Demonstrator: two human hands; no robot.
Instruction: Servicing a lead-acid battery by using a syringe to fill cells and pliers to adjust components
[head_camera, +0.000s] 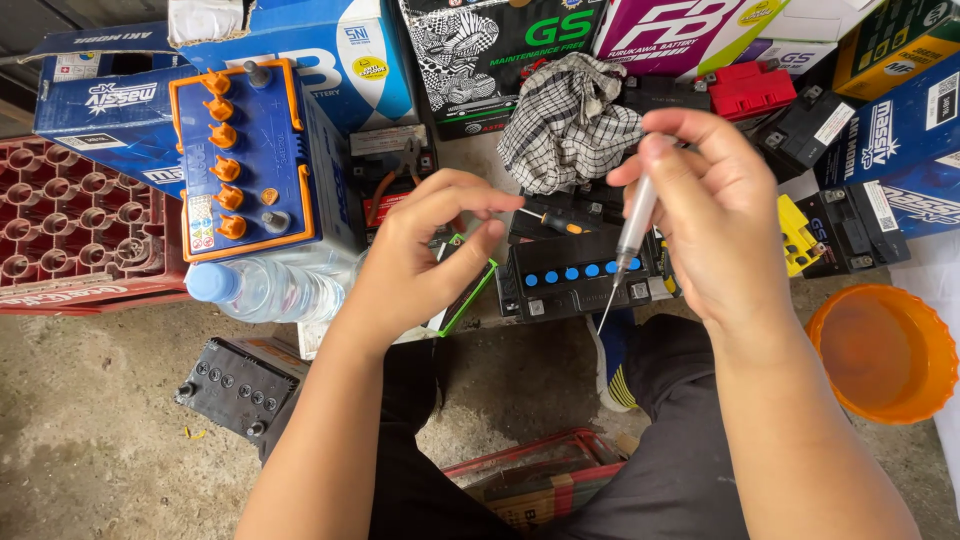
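Observation:
My right hand (715, 215) grips a clear syringe (634, 225) with a thin needle pointing down at a small black battery (570, 275) that has a row of blue caps on top. My left hand (425, 250) hovers just left of that battery, fingers apart and slightly curled, holding nothing, above a green-edged flat thing. A small screwdriver with an orange and black handle (555, 222) lies on the battery's far edge.
A blue battery with orange caps (245, 160) stands at left, a plastic water bottle (265, 290) before it. A red crate (70, 225), a black battery (240, 385), a checked cloth (570, 120), an orange bowl (885, 350) and several battery boxes surround me.

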